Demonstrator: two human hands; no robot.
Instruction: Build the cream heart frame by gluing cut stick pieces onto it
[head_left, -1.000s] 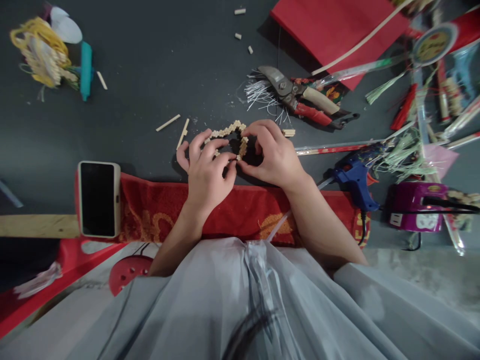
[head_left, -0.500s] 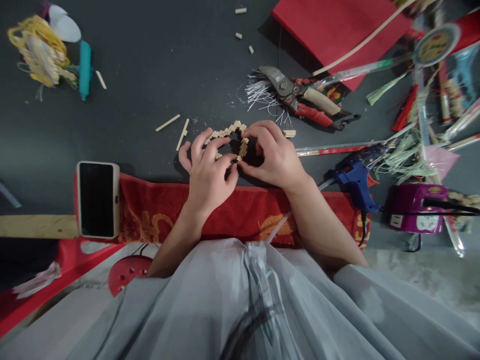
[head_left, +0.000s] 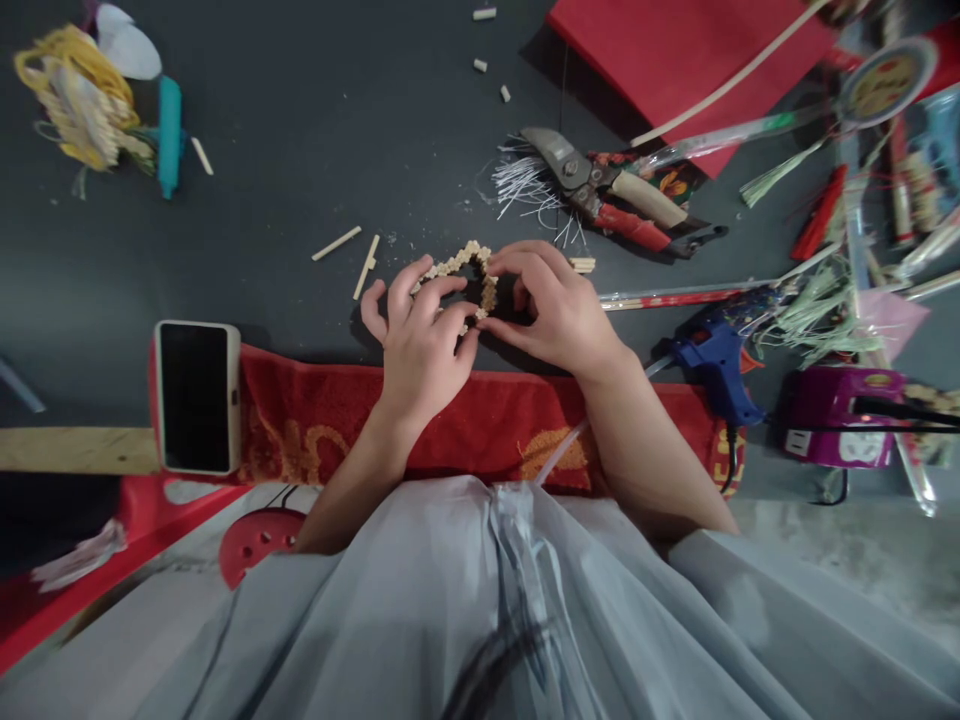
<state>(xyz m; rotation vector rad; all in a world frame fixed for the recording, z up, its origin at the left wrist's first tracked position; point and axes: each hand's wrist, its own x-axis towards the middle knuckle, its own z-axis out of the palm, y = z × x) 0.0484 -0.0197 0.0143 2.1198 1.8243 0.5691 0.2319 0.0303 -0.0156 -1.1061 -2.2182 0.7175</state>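
A small pale frame of short stick pieces (head_left: 471,262) lies on the dark table (head_left: 300,120), bent into an angular loop. My left hand (head_left: 417,340) presses its near left side, fingers curled over it. My right hand (head_left: 553,308) pinches the frame's right side between thumb and fingers. Most of the lower frame is hidden under my fingers. Two loose sticks (head_left: 351,256) lie just left of my left hand, and a short stick piece (head_left: 581,265) sits beyond my right knuckles.
Pruning shears (head_left: 600,190) lie beyond my right hand beside white fibre scraps. A blue glue gun (head_left: 712,362) and a purple device (head_left: 836,413) sit at right. A phone (head_left: 196,396) rests on a red towel (head_left: 315,420). Red paper (head_left: 675,50) lies at back right and a yellow bundle (head_left: 75,95) at far left.
My hands keep hold of the frame; the fingers of both hands have shifted slightly closer over it. The view has drifted a little.
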